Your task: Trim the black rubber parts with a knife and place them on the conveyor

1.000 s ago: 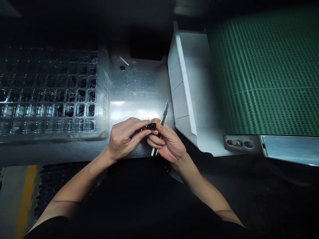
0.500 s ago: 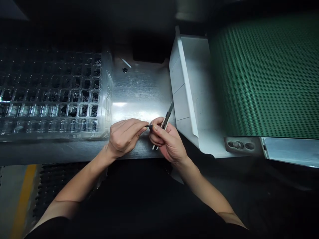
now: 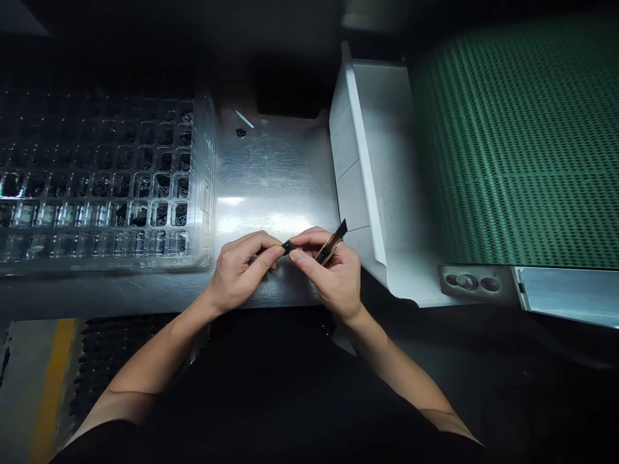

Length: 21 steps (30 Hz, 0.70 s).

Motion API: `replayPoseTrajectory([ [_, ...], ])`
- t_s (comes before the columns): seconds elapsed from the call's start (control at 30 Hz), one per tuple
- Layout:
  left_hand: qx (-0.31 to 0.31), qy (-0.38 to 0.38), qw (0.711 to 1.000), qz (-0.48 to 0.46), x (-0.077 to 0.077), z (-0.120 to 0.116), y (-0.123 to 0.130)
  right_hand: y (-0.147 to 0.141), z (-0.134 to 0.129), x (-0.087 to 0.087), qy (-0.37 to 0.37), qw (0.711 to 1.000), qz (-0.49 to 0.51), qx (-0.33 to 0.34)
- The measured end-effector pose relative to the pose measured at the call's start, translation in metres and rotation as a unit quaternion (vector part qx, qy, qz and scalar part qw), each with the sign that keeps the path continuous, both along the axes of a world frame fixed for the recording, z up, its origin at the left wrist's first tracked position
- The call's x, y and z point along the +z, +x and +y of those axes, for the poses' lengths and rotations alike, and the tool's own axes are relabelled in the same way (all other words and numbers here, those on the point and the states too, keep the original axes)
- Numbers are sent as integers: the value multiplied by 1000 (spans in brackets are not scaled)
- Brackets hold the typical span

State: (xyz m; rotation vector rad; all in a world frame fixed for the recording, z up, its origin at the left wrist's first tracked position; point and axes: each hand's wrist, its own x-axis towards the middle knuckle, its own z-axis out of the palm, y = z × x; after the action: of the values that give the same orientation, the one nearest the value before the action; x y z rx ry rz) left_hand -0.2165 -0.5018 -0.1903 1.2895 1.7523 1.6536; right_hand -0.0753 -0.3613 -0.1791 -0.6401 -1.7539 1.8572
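Bench: shiny scratched metal worktop (image 3: 271, 174), far edge lost in dark.
Left hand (image 3: 239, 270): pinching small black plastic part (image 3: 288, 246), mostly hidden by fingertips.
Right hand (image 3: 333, 277): pinching the same part, clenched round slim utility knife (image 3: 331, 243), handle hidden.
Tray: clear compartmented plastic tray (image 3: 97, 187), contents unclear.

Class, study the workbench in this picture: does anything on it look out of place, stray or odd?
One small dark part lies loose on the metal bench, beside a thin pale sliver, outside the clear compartment tray where similar parts sit in cells. Otherwise nothing stands out: both hands pinch a small black part, the right hand also gripping a utility knife.
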Motion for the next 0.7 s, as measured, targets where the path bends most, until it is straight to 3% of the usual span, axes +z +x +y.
replayPoseTrajectory([
  [0.13,-23,-37,985,-167,-3,-1,4,-1,-1,1,-14,1000,-5,-5],
  [0.33,-27,-16,952,-304,-2,5,6,-2,2,-5,-33,999,8,4],
  [0.7,-14,-17,933,-359,-1,8,5,-2,1,-26,-134,991,-4,25],
])
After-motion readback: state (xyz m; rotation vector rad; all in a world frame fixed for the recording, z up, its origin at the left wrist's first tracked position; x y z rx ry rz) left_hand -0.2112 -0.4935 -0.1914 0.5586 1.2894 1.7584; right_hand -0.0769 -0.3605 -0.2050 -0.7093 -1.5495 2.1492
